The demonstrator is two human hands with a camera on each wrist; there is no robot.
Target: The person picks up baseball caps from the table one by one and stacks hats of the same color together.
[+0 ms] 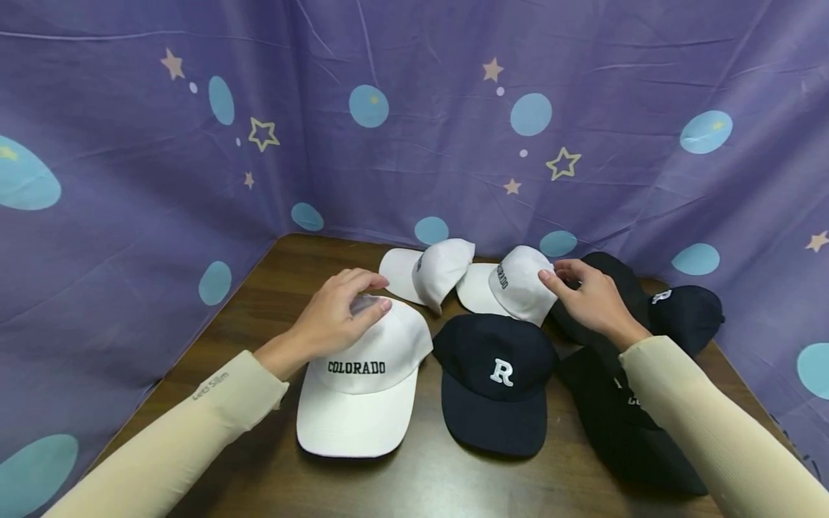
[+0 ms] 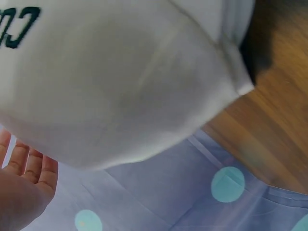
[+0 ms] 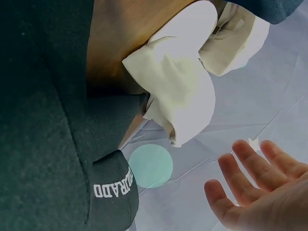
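Note:
My left hand (image 1: 337,313) hovers at the crown of a white baseball cap (image 1: 359,414) lettered COLORADO, its fingers and thumb loosely bent and spread apart. In the left wrist view that cap's crown fills much of the picture, and the fingers (image 2: 33,166) show beyond its edge. A navy cap (image 1: 495,421) with a white R lies right beside it, brim toward me. Over on the right, my right hand (image 1: 586,298) is held near another white COLORADO cap (image 1: 518,288), overlapping its crown in the head view. Its relaxed, separated fingers appear with nothing between them in the right wrist view.
One more white cap (image 1: 443,266) lies on its side at the back. Several dark caps bunch at the right, among them a navy cap (image 1: 686,320) and a black cap (image 1: 631,432) under my right forearm. Purple cloth (image 1: 421,165) hangs behind the wooden table (image 1: 259,460).

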